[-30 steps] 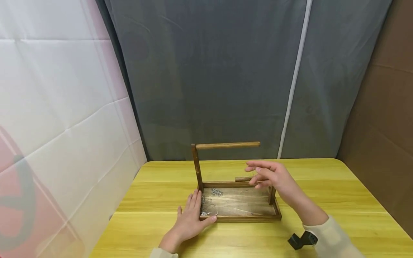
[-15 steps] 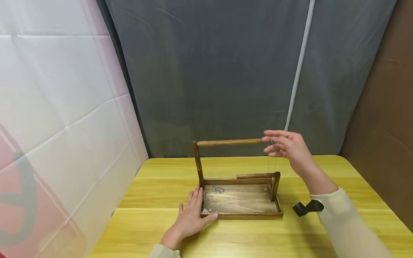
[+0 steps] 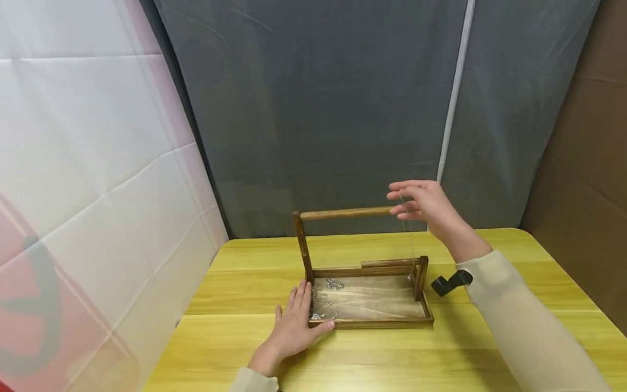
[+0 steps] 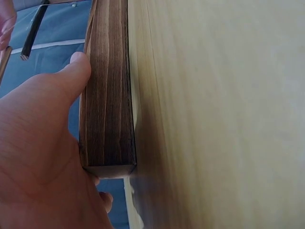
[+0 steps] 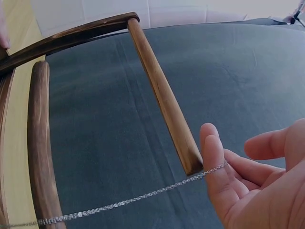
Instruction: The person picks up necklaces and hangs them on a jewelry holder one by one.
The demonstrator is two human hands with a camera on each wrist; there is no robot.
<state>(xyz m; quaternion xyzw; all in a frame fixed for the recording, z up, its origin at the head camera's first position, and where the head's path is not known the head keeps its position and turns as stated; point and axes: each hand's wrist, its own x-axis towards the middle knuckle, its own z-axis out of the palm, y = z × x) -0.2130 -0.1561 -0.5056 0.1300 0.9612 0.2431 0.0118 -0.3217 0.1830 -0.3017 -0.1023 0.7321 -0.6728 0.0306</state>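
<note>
My right hand (image 3: 421, 204) holds a thin silver chain necklace (image 5: 143, 196) beside the free end of a wooden display stand's upper bar (image 3: 345, 213). The chain passes over a finger in the right wrist view, close by the bar's end. Its strands hang down past the lower bar (image 3: 389, 263), with a small shiny piece at the bottom. My left hand (image 3: 291, 332) rests on the left front corner of the stand's tray (image 3: 372, 324), thumb on the front wall (image 4: 107, 95), fingers along the left side.
Several silver chains (image 3: 335, 283) lie in the tray's left part, some close to my left fingers. The lower bar's short post (image 3: 419, 279) rises at the tray's right. The tray stands on a yellow wooden table (image 3: 235, 296), before a grey curtain (image 3: 318, 120).
My right hand has risen with the necklace from near the lower bar to the upper bar's end, going right and then back left. My left hand keeps its place on the tray.
</note>
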